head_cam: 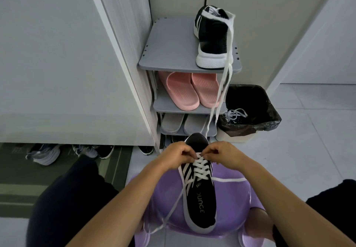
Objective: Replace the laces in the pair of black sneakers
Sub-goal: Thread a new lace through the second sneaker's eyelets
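Pale floor tiles run up to a white cabinet, beside which stands a grey shoe rack (pixel 169 58). In front of the rack, a black sneaker (pixel 201 202) with white stripes lies on a purple stool (pixel 233 204), toe pointing away toward the rack. A white lace (pixel 200 166) is criss-crossed through its eyelets. One loose end trails off the stool to the left and the other runs to the right across the seat. The left grip (pixel 178 153) and right grip (pixel 221 151) meet at the crossing nearest the toe, fingers curled, each pinching the white lace there.

A second black sneaker (pixel 212 36) stands on the rack's top shelf, toe toward the viewer. A loose white lace (pixel 221 85) is draped over it and hangs down past the lower shelves. Pink slippers (pixel 185 90) sit on the second shelf and grey slippers (pixel 173 123) on the third. Just right of the rack is a bin (pixel 260 112) lined with a black bag, with tangled pale laces (pixel 236 114) inside. More shoes show under the cabinet on the left.
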Motion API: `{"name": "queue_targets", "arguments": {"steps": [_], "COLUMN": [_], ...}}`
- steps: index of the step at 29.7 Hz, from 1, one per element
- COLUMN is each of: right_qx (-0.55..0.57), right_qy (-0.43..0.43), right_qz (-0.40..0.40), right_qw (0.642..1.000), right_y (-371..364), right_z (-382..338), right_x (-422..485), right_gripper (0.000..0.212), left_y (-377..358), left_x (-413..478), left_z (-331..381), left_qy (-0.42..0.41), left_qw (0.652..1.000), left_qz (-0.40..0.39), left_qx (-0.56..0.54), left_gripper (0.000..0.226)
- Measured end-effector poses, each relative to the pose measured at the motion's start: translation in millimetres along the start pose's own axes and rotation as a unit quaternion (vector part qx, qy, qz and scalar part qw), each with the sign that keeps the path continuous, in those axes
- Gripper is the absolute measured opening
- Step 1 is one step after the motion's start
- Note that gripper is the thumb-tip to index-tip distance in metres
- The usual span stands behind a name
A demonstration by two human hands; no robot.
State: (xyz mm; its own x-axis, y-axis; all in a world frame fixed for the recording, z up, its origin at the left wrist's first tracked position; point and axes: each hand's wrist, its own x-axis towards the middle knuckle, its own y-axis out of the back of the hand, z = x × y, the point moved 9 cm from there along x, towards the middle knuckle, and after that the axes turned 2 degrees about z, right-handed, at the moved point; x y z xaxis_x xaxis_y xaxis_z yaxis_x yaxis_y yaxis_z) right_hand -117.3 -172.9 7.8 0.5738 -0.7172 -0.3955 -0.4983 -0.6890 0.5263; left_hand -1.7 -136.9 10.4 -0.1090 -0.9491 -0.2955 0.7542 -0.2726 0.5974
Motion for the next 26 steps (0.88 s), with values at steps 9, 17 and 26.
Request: {"name": "queue_targets", "arguments": {"steps": [9, 17, 26], "right_qx": [0.134, 0.186, 0.124], "right_qy": [-0.030, -0.050, 0.004], "right_qz": [-0.022, 0.014, 0.016], "right_qw": [0.990, 0.981, 0.992], "right_y": [-9.6, -6.3, -8.9], "right_z": [10.5, 17.5, 10.2], "right_x": [-2.3, -10.2, -15.4], "right_gripper": [0.008, 0.008, 0.015], "left_y": [-8.6, -4.3, -18.0], "left_x": [-0.6, -10.5, -13.7], "left_z": [-16.4, -26.7, -8.9], "left_qy": [0.066, 0.070, -0.016], "left_qw": [0.997, 0.987, 0.996], "left_qz": [-0.038, 0.011, 0.028], "left_qx": [-0.022, -0.143, -0.078], "left_gripper": [0.017, 0.011, 0.021]}}
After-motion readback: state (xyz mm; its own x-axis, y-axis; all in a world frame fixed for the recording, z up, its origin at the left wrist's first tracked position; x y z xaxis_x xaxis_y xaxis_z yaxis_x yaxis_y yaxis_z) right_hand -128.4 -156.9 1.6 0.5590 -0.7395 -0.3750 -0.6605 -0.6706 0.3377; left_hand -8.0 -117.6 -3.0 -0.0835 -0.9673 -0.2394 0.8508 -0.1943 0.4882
